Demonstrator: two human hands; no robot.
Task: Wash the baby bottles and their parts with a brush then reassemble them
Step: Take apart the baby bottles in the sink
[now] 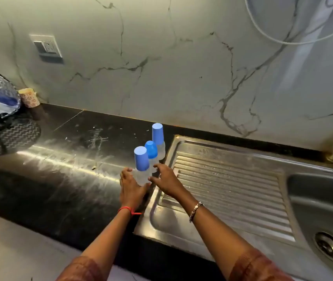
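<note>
Baby bottles (158,134), three clear ones with blue caps, stand upright in a close row on the dark bench (70,159), just beside the left edge of the steel sink (222,179). The left hand (131,185) wraps its fingers round the nearest bottle (141,165). The right hand (166,178) lays spread fingers against the middle bottle (151,151); whether they grip it is unclear. A red thread (125,208) circles the left wrist, a bracelet (196,209) the right.
</note>
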